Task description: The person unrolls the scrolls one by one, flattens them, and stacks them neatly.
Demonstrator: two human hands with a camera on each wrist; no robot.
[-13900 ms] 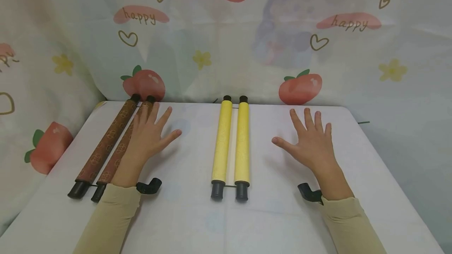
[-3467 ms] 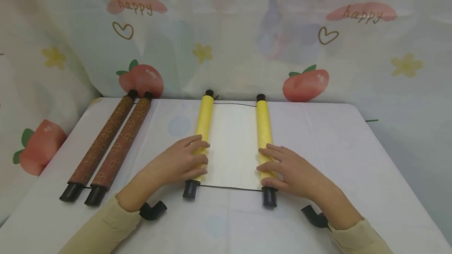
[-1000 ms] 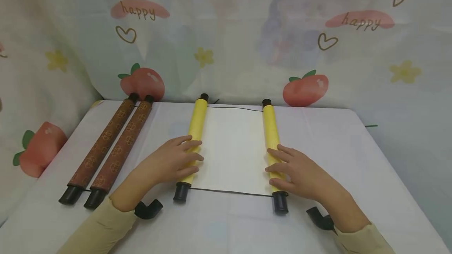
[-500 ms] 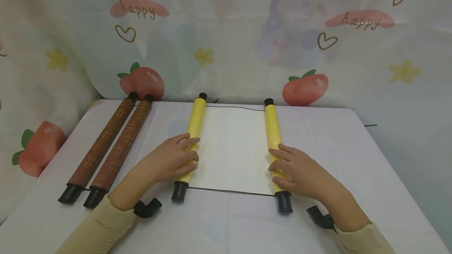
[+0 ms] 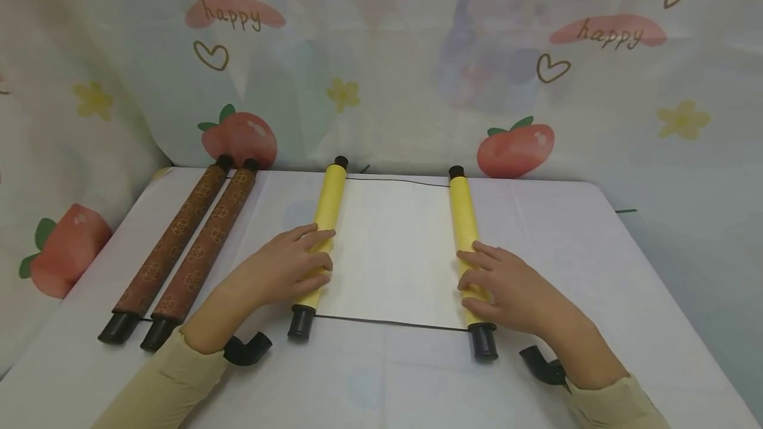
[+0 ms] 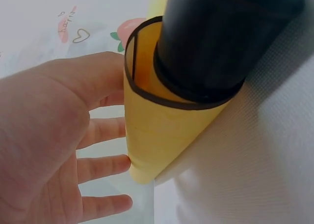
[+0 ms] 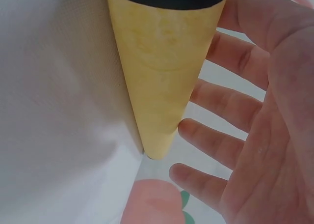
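A yellow scroll lies partly unrolled on the table, its blank white paper stretched between the left roll and the right roll. Black knobs cap both ends of each roll. My left hand rests on the near half of the left roll with fingers spread. In the left wrist view, those fingers reach the yellow roll from its outer side, near its black-edged end. My right hand lies likewise over the right roll. The right wrist view shows loosely extended fingers against the yellow surface.
To the left lies a brown flower-patterned scroll, its two rolls close together. A patterned cloth hangs behind the white-covered table. Each wrist carries a black camera mount.
The yellow rolls, side by side at first, have moved apart. Over the last second the left roll shifts slightly left and the right roll slightly right under my hands, showing more white paper.
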